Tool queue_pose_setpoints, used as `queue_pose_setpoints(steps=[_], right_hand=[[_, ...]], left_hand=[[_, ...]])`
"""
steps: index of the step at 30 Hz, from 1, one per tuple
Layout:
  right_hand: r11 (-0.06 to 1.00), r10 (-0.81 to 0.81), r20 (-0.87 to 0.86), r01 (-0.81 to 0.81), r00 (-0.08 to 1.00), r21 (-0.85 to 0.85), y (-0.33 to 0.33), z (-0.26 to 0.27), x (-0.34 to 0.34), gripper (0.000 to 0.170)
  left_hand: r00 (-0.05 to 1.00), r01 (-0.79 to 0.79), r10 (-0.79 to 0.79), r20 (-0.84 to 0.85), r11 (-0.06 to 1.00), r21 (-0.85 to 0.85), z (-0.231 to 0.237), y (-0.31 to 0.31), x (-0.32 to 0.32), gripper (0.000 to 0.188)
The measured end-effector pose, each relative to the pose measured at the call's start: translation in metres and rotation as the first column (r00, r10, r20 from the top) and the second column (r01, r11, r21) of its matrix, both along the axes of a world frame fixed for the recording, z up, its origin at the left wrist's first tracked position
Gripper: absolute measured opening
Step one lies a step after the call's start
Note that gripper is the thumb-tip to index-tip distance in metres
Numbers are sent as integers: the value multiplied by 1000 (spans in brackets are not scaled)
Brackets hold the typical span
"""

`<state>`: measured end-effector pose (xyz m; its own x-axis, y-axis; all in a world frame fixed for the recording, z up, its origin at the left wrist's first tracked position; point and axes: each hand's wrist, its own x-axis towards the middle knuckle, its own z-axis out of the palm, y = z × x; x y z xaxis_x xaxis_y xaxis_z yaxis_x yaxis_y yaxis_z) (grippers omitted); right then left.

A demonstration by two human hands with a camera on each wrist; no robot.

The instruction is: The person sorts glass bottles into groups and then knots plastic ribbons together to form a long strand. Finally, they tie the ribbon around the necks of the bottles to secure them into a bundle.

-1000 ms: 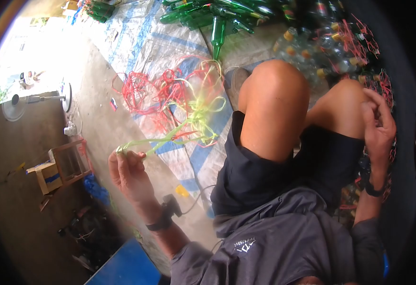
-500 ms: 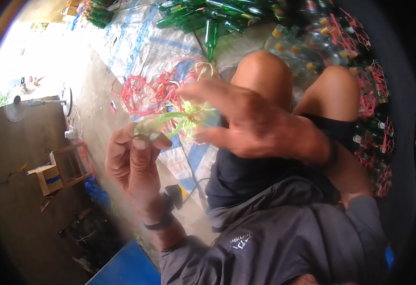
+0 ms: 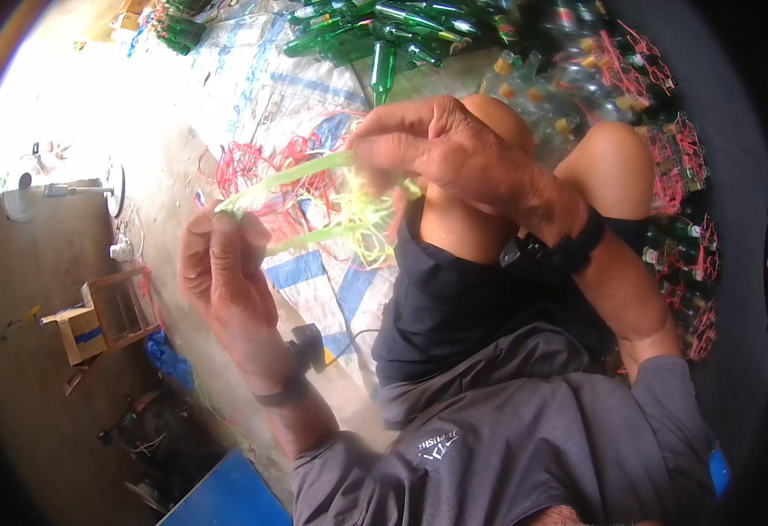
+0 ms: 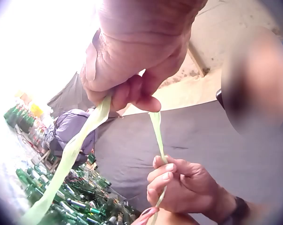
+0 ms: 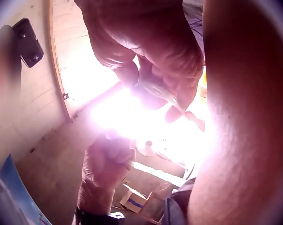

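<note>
My left hand (image 3: 230, 272) is raised at the left of the head view, its thumb and fingertips pinching a pale green plastic strip (image 3: 289, 178). From there one length runs across to my right hand (image 3: 485, 167), whose curled fingers hold it in front of the knee. A second, wider length (image 4: 68, 157) hangs away from the left fingers in the left wrist view. Below the hands, a loose heap of pale green strips (image 3: 368, 223) lies beside tangled red strips (image 3: 248, 171). Strong glare hides part of the right fingertips in the right wrist view.
A blue-and-white woven sheet (image 3: 296, 270) covers the floor. Green bottles (image 3: 384, 74) are piled at its far end, and clear bottles (image 3: 568, 83) stand behind the knees. A fan (image 3: 24, 195), a cardboard box (image 3: 79, 333) and a blue surface (image 3: 226, 495) lie to the left.
My right hand came off the right knee, swept across to the strip and now holds it. The left hand kept its pinch, and the length between the hands is now stretched out.
</note>
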<state>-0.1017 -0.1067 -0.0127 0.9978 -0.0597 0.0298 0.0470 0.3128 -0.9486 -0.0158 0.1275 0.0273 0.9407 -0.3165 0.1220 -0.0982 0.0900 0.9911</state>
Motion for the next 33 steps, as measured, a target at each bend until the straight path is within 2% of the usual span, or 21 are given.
queue_pose_setpoints(steps=[1,5,9,11,12,14,18,20,24,27,29,30,32,33], right_hand=[[999,35,-19,-35,999,23,-3,4,1,22],[989,1,65,8,998,-145,-8,13,4,23],[985,56,76,-43,995,-169,-14,21,-1,23],[985,132,-33,-135,991,-109,-17,24,-5,22],[985,132,-32,-135,991,-110,-17,22,-5,22],[984,176,-77,-175,981,21,-17,11,-4,21],[968,247,-56,-243,967,67,-16,2,-3,22],[970,245,-117,-243,963,28,-16,4,-4,25],[961,271,-77,-274,959,-29,-18,8,-11,28],[949,284,-136,-299,949,-104,-18,8,-13,33],[914,324,-30,-321,946,-247,-18,-5,-8,32],[914,325,-31,-322,945,-247,-17,-2,-8,32],[922,273,-195,-314,942,-224,-15,6,-9,29],[922,275,-195,-315,942,-225,-14,3,-8,29]], left_hand=[[999,-36,36,13,999,-14,0,1,2,11],[998,-19,22,52,998,-65,1,19,17,9],[996,-72,78,40,988,-136,3,33,27,9],[997,-29,41,63,985,-170,1,40,33,10],[997,-29,40,64,985,-171,1,42,34,10],[995,-65,78,68,982,-175,-1,45,36,10],[988,-137,147,46,975,-174,0,45,37,10],[987,-150,158,36,976,-157,3,45,37,10],[985,-161,169,36,973,-168,1,48,40,9],[988,-135,146,45,973,-186,-1,50,41,9],[987,-146,155,34,969,-199,-2,51,42,9],[987,-147,156,34,969,-199,-2,51,42,9],[956,-287,293,2,938,-193,-1,50,43,9],[956,-288,294,3,938,-193,-1,52,43,9]])
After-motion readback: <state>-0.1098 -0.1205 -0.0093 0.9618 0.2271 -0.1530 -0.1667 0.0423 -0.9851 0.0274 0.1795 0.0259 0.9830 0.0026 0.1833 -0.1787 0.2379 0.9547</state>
